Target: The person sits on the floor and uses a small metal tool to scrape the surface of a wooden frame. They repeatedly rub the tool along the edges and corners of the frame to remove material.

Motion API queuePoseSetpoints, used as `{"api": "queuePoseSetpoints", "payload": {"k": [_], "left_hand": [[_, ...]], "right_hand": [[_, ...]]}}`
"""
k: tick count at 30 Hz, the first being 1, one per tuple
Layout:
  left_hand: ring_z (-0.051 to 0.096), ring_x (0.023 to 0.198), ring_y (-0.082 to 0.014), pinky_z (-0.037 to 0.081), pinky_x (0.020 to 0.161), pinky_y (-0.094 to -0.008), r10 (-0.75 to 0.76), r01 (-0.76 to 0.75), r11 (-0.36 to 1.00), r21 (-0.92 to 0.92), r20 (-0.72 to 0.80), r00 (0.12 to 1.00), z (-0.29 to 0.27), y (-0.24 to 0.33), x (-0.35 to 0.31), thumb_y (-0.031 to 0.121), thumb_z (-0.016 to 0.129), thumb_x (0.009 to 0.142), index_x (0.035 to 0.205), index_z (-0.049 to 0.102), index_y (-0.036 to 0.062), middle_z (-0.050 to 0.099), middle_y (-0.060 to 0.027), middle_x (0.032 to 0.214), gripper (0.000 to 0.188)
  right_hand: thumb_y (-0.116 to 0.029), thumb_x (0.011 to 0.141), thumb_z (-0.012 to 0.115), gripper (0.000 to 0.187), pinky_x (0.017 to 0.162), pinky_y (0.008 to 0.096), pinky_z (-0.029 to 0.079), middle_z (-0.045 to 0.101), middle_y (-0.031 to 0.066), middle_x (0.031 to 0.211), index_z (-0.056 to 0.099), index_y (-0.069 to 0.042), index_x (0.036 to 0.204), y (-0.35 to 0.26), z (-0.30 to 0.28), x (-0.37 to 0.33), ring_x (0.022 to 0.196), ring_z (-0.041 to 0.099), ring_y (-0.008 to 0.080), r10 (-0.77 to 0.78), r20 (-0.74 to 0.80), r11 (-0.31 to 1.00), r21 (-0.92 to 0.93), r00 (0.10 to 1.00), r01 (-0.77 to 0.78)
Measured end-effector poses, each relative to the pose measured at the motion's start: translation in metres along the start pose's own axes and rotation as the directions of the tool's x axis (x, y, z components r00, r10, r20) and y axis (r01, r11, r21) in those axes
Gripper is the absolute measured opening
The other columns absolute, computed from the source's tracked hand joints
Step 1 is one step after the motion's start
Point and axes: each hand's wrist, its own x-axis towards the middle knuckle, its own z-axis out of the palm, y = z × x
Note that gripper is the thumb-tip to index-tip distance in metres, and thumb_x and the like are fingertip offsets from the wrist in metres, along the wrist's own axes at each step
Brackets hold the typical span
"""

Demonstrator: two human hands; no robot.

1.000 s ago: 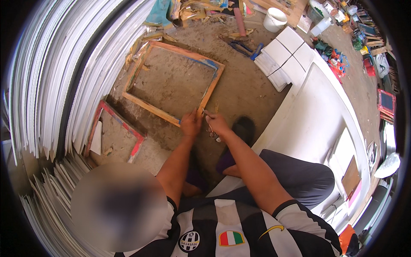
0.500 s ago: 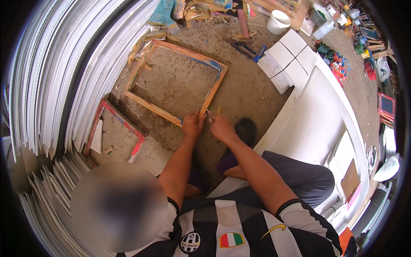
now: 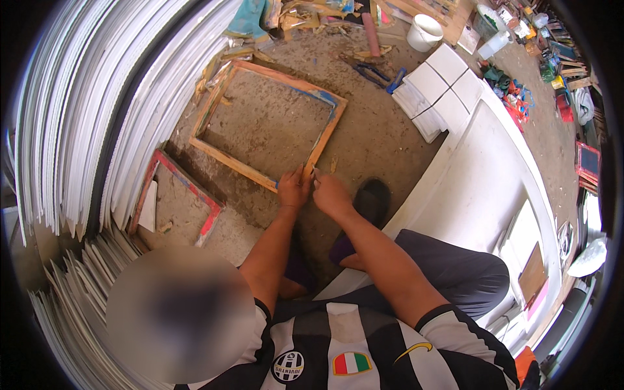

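Note:
A rectangular wooden frame [image 3: 231,161] with blue paint stains lies tilted on the dirty floor in front of me. My left hand [image 3: 294,188] is closed round its near corner, the fingers over the wood. Close on the right of that corner is my right hand [image 3: 332,196], its fingers pinched together against the frame's outer side. Something small and thin shows at those fingertips, but it is too small to name. Inside the frame only bare, stained floor shows.
A red-painted frame [image 3: 185,182] lies at left beside tall stacks of white sheets [image 3: 71,117]. Pliers with blue handles [image 3: 377,77], a white bucket [image 3: 424,32] and white tiles [image 3: 437,84] are at the far right. A white panel [image 3: 471,175] flanks my right leg.
My right hand has shifted slightly left, closer to the frame's corner. My left hand and the wooden frame have stayed nearly where they were.

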Motion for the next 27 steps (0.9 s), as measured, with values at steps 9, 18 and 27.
{"api": "queuePoseSetpoints", "payload": {"k": [9,18,27], "left_hand": [[0.066,0.082,-0.0350,0.055,0.076,-0.0441,-0.030,0.030,0.999,0.013,0.020,0.999,0.005,-0.002,0.002,0.030,0.083,0.082,0.117,0.074,0.0041,0.070,-0.0163,0.087,0.044],[0.066,0.095,-0.0366,0.055,0.084,-0.0444,-0.108,0.107,0.994,0.019,0.091,0.990,-0.003,-0.001,0.000,0.036,0.083,0.082,0.123,0.071,0.0046,0.071,-0.0193,0.094,0.053],[0.067,0.086,-0.0343,0.039,0.112,-0.0525,0.038,-0.032,0.986,0.167,-0.033,0.999,-0.009,0.000,-0.018,0.031,0.082,0.084,0.114,0.074,0.0025,0.070,-0.0166,0.087,0.042]], "right_hand": [[-0.030,0.107,0.055,0.044,0.049,0.0334,0.049,0.057,0.0042,0.072,0.055,-0.020,0.150,0.076,0.048,0.029,0.057,0.056,0.0146,-0.160,-0.153,0.922,0.329,0.975,0.203],[-0.031,0.108,0.053,0.040,0.048,0.0335,0.047,0.057,0.0055,0.072,0.059,-0.024,0.147,0.062,-0.004,0.024,0.053,0.054,0.0174,-0.002,0.641,0.021,0.768,0.768,-0.641],[-0.023,0.104,0.054,0.044,0.089,0.0463,0.053,0.069,0.0259,0.115,0.056,-0.017,0.147,0.027,-0.008,-0.013,0.093,0.068,0.0404,-0.041,0.093,0.948,0.319,0.995,0.010]]}}
